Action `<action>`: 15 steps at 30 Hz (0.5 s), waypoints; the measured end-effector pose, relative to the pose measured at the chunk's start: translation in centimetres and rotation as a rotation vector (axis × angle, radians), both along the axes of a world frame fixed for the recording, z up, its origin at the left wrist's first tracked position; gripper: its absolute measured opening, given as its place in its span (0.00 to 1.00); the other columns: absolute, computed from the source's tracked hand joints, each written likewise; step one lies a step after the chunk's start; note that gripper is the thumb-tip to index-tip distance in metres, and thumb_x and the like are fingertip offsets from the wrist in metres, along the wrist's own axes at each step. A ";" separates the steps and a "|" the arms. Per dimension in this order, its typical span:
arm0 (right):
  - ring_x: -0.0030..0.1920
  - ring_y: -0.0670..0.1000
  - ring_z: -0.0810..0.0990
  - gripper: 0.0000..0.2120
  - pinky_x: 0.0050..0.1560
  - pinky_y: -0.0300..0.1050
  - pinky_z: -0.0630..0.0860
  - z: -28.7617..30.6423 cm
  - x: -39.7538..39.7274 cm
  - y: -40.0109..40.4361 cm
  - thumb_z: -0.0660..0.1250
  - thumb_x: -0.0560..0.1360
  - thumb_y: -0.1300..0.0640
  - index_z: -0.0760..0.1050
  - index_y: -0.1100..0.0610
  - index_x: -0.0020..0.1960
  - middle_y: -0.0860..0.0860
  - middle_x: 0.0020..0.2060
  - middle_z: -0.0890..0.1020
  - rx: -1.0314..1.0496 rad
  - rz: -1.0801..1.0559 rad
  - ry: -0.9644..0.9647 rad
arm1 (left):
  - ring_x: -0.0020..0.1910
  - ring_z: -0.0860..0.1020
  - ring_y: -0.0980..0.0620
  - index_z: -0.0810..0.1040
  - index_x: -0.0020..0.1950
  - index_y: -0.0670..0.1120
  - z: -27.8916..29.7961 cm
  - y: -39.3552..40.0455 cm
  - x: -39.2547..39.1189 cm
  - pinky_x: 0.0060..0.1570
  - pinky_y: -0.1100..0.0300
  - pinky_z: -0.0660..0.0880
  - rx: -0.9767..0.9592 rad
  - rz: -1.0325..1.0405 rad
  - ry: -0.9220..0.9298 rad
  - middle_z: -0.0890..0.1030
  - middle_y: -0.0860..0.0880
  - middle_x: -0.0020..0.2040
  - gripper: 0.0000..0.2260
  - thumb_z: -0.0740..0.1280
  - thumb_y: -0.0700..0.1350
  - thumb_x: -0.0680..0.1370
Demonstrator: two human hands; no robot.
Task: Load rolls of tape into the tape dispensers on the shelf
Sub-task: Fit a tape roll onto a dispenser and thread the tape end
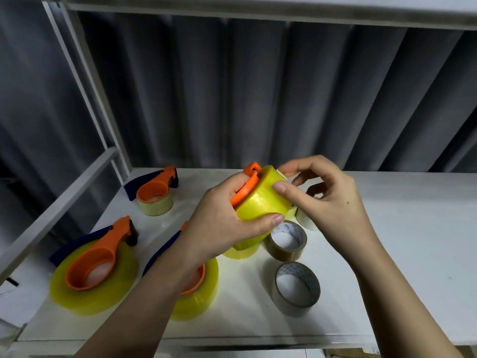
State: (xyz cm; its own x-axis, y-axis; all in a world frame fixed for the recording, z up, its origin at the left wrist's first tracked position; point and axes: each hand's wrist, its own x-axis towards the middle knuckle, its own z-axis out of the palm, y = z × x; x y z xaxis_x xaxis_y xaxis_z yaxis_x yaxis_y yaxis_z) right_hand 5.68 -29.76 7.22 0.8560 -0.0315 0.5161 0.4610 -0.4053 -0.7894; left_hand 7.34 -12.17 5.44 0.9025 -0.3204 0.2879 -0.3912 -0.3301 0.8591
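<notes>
Yellow tape roll (260,202) sits on an orange dispenser (246,186), raised above the white shelf (400,241); our left hand (222,226) wraps around both, while our right hand (327,192) pinches the roll's loose end.

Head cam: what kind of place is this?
Likely a packing or stockroom corner. A white metal shelf holds loose tape rolls and orange dispensers already loaded, with a grey curtain behind. The left hand grips another dispenser with a yellow roll.
</notes>
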 end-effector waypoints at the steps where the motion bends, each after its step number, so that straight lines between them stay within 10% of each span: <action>1: 0.44 0.43 0.78 0.06 0.39 0.30 0.71 -0.2 0.1 0.1 0.72 0.69 0.50 0.80 0.50 0.44 0.46 0.42 0.80 -0.008 -0.013 -0.032 | 0.47 0.80 0.58 0.74 0.52 0.58 0.0 0.0 0.0 0.43 0.59 0.80 -0.002 -0.008 0.000 0.80 0.59 0.45 0.25 0.71 0.66 0.59; 9: 0.42 0.42 0.81 0.03 0.36 0.46 0.76 0.7 0.6 -0.5 0.70 0.74 0.57 0.78 0.52 0.42 0.37 0.38 0.82 -0.073 0.061 -0.103 | 0.44 0.82 0.49 0.75 0.50 0.55 0.1 0.5 0.0 0.42 0.48 0.82 -0.045 -0.153 0.109 0.81 0.52 0.44 0.22 0.74 0.61 0.59; 15: 0.28 0.48 0.78 0.05 0.31 0.37 0.73 2.2 1.3 -0.9 0.64 0.78 0.64 0.72 0.58 0.44 0.51 0.33 0.85 0.191 0.199 0.001 | 0.43 0.81 0.53 0.76 0.48 0.58 -0.3 0.3 0.0 0.40 0.57 0.79 -0.014 -0.271 0.141 0.80 0.57 0.42 0.19 0.75 0.58 0.60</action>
State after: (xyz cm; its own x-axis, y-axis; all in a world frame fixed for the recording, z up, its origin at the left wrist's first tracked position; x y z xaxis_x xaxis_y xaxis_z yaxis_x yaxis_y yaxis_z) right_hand 7.00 -30.64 9.39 0.8554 0.0409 0.5163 0.5161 -0.1506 -0.8432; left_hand 7.34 -11.89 5.18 0.8162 -0.5517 0.1719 -0.3399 -0.2177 0.9149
